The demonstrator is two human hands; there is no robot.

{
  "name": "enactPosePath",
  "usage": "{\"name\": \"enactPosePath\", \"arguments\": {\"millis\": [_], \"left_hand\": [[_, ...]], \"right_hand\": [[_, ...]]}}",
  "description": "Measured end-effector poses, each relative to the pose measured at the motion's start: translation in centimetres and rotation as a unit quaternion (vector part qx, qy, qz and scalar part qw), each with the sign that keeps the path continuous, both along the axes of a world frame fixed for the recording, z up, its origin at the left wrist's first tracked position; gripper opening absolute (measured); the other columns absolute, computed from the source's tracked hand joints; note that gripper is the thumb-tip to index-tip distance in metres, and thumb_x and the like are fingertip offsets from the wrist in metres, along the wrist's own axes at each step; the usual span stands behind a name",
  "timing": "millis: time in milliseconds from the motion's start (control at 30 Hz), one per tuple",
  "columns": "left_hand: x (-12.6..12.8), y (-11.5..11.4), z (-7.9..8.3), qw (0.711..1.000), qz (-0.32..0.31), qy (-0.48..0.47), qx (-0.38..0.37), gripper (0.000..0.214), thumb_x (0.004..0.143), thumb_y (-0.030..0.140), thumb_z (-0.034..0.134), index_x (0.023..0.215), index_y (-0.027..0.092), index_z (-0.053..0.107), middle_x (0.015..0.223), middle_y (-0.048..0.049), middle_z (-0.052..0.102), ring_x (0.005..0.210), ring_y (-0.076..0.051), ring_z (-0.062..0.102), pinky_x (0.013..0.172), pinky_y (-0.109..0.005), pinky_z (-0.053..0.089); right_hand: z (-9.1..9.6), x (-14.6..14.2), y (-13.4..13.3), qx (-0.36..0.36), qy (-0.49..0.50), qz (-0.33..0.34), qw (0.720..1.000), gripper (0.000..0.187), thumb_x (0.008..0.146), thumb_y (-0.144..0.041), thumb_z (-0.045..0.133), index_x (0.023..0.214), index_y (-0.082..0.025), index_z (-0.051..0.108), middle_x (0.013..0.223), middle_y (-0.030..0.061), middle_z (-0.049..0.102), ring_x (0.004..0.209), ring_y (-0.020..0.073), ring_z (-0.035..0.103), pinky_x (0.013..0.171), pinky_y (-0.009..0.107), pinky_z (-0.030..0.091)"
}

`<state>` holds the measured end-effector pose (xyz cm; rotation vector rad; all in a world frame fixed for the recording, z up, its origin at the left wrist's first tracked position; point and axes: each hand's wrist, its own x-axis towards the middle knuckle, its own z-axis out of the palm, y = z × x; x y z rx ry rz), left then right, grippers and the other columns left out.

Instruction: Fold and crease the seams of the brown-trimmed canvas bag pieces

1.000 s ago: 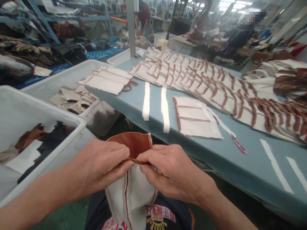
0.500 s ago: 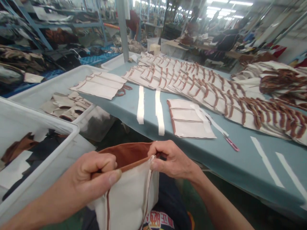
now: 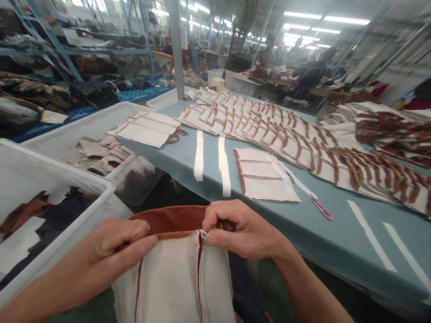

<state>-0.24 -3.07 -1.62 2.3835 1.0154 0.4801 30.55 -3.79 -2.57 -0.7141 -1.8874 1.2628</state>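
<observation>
Pinching its brown rim (image 3: 177,234), the left hand (image 3: 116,247) holds a cream fabric tube (image 3: 168,278) before the blue-green table (image 3: 343,244); the right hand (image 3: 240,228) clasps that rim beside a seam (image 3: 199,282). Farther right lies a pink-handled tool (image 3: 322,210).

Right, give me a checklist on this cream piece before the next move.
1. Left-hand grip: ok. The left hand pinches the rim of the cream sewn piece.
2. Right-hand grip: ok. The right hand pinches the same rim, its thumb beside the top of the right-hand seam.
3. Mouth open: ok. The brown lining shows behind the front edge.
4. Whole piece in view: not ok. Its bottom runs past the picture's lower edge.
5. Pink-handled snips apart from the hands: ok. They lie on the blue-covered table.
6. Stitching sound: cannot tell. Individual stitches are too small to make out.
</observation>
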Motion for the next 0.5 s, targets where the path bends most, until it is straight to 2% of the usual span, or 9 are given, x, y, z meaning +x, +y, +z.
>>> {"name": "enactPosePath", "arguments": {"millis": [67,100,167,200,233,300,500], "left_hand": [[-0.2,0.7,-0.1,1.000,0.000,0.005,-0.019,0.037,0.110,0.033,0.045,0.077,0.022,0.058,0.072,0.0050,0.066,0.063,-0.013,0.063,0.057,-0.019,0.046],[-0.2,0.9,-0.2,1.000,-0.002,0.000,-0.020,0.031,0.109,0.035,0.048,0.089,0.022,0.067,0.083,0.0034,0.074,0.073,-0.015,0.070,0.064,-0.019,0.051],[0.0,0.9,-0.6,1.000,-0.002,-0.022,-0.010,0.024,0.106,0.039,0.057,0.114,0.023,0.073,0.109,-0.0006,0.082,0.097,-0.021,0.076,0.084,-0.024,0.056],[0.4,0.8,-0.8,0.999,-0.004,-0.032,-0.008,0.024,0.105,0.039,0.061,0.120,0.025,0.073,0.116,-0.0015,0.083,0.105,-0.023,0.075,0.092,-0.026,0.056],[0.8,0.7,-0.9,0.999,-0.011,-0.042,-0.013,0.022,0.104,0.038,0.063,0.119,0.025,0.073,0.116,-0.0012,0.082,0.106,-0.023,0.075,0.097,-0.028,0.054],[2.0,0.5,-0.8,0.997,-0.039,-0.066,-0.029,0.013,0.102,0.033,0.064,0.108,0.025,0.073,0.105,0.0007,0.082,0.097,-0.019,0.073,0.097,-0.027,0.053],[5.0,0.9,0.9,0.984,-0.097,-0.136,-0.061,0.014,0.096,0.019,0.060,0.087,0.021,0.070,0.082,0.0042,0.074,0.076,-0.011,0.067,0.074,-0.019,0.049]], "right_hand": [[0.5,-0.3,-0.1,-0.002,-0.013,-0.001,1.000,0.028,0.103,-0.033,0.075,0.083,-0.016,0.068,0.078,-0.0025,0.064,0.065,0.0083,0.051,0.063,0.021,0.042],[0.6,-0.4,-0.2,-0.003,-0.018,0.001,1.000,0.026,0.102,-0.031,0.075,0.083,-0.016,0.068,0.078,-0.0028,0.064,0.065,0.0082,0.050,0.063,0.021,0.042],[0.7,-0.8,-0.3,-0.001,-0.026,0.009,1.000,0.022,0.101,-0.027,0.075,0.083,-0.017,0.067,0.078,-0.0033,0.064,0.064,0.0083,0.050,0.063,0.021,0.042],[0.7,-0.9,-0.3,0.000,-0.028,0.011,1.000,0.021,0.100,-0.026,0.074,0.083,-0.017,0.067,0.077,-0.0036,0.063,0.064,0.0084,0.050,0.063,0.020,0.042],[0.6,-1.1,-0.3,-0.001,-0.028,0.012,1.000,0.021,0.100,-0.025,0.074,0.082,-0.017,0.066,0.076,-0.0039,0.063,0.064,0.0084,0.049,0.063,0.020,0.042],[0.5,-1.3,-0.4,-0.007,-0.026,0.009,1.000,0.022,0.100,-0.026,0.074,0.082,-0.017,0.065,0.075,-0.0045,0.061,0.063,0.0084,0.049,0.061,0.020,0.043],[0.0,-1.5,-0.7,-0.014,-0.047,-0.008,0.999,0.022,0.100,-0.028,0.073,0.082,-0.018,0.063,0.075,-0.0048,0.061,0.063,0.0088,0.049,0.063,0.021,0.043]]}}
